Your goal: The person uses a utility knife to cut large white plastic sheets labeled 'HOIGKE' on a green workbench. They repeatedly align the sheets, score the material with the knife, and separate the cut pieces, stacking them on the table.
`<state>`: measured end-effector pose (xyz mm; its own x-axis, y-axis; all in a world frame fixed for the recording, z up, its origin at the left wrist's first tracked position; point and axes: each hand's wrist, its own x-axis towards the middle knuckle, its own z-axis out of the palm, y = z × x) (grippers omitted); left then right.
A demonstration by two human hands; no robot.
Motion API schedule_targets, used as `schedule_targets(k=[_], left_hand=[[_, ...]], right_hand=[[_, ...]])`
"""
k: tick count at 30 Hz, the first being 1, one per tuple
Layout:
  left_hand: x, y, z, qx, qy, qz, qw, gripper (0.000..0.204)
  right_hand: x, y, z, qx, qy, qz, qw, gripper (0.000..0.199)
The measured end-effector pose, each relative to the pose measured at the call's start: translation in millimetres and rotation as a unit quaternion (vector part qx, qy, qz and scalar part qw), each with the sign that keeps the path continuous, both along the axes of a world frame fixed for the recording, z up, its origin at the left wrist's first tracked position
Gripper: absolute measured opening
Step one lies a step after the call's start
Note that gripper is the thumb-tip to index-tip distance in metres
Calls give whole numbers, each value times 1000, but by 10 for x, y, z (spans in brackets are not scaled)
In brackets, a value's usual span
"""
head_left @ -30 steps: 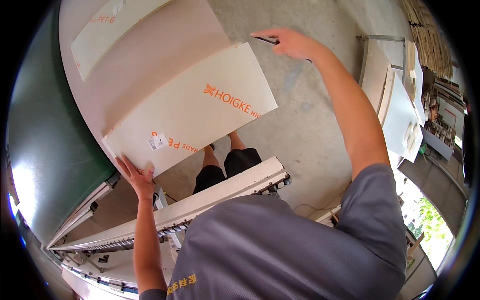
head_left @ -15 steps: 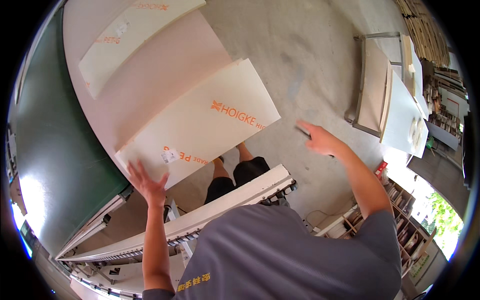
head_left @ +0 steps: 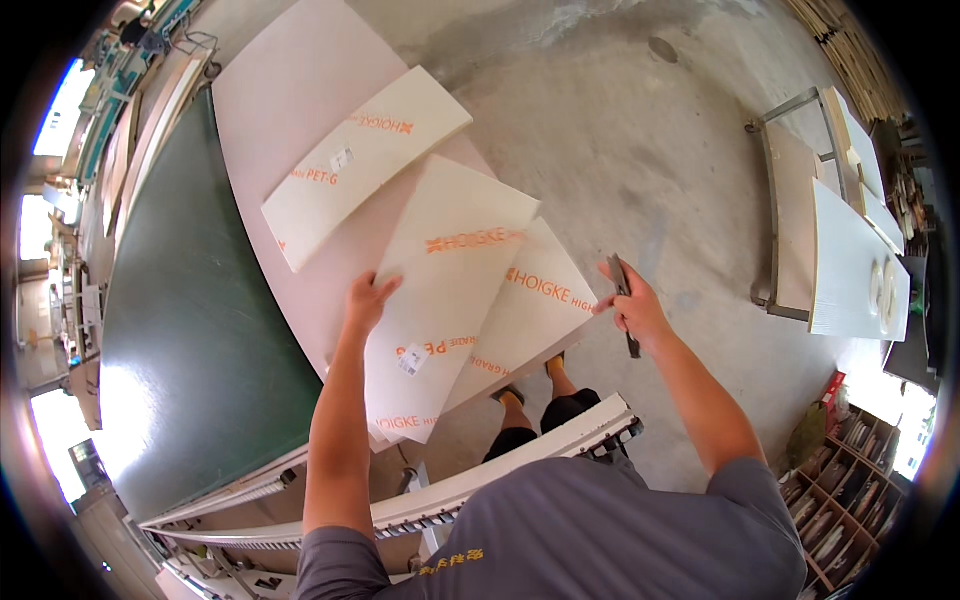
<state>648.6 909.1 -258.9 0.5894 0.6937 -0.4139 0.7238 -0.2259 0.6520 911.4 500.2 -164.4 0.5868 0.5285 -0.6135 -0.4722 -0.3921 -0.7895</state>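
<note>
A white rectangular panel with orange print and a small label lies turned askew over a second white panel. My left hand grips the upper panel's left edge, thumb on its face and fingers partly hidden behind it. In my right hand is a dark, slim utility knife, held upright in the fist. That hand is beside the lower panel's right corner; whether its fingertips touch the corner I cannot tell. Farther back, another white printed panel rests on a large pinkish board.
A dark green conveyor surface runs along my left. Just in front of my body passes a pale rail with rollers. At the right stands a metal-framed cart with boards; a wooden rack of compartments is at lower right.
The upper panel has been turned askew, showing another panel beneath. My left hand has gone from lying spread on the face to gripping the edge. My right hand has come closer to the panels' corner.
</note>
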Motion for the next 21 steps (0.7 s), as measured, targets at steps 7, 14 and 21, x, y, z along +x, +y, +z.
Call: schedule_targets(k=[7,14,21], left_hand=[[-744,-218,982,-164,-305,296,890,38],[-1500,-1515,736,-421,-420,291,750,52],[-1316,-2593,-118,-501,-418,464,599,36]], right_hand=[[148,-647,-144,-61,-63,-75,993,73],[321,-642,-90,-105,-92,-98,985,71],[527,-655,-392,-148,-276,85,946,71]])
